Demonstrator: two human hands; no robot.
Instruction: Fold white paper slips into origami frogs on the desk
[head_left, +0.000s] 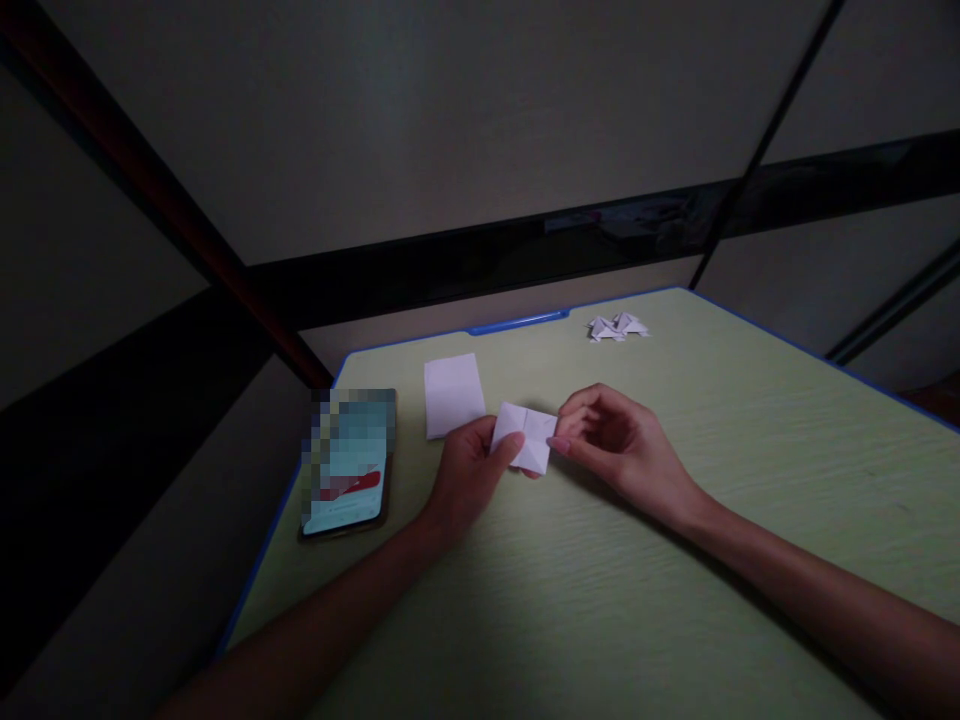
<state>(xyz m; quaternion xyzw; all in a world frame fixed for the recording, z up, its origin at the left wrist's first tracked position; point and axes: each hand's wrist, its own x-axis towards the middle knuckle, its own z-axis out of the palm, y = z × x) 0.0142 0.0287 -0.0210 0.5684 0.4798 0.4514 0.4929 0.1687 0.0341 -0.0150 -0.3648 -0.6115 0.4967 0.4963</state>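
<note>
A small white folded paper (527, 436) is held just above the pale green table (675, 560) between both my hands. My left hand (469, 470) pinches its left edge with thumb and fingers closed on it. My right hand (619, 440) grips its right edge with curled fingertips. The paper shows creases and a pointed lower corner.
A flat white paper sheet (452, 394) lies just behind the hands. A phone (346, 462) with a lit screen rests at the table's left edge. Finished white folded paper figures (616, 326) sit near the far edge. The table has a blue rim (517, 322); dark walls surround it.
</note>
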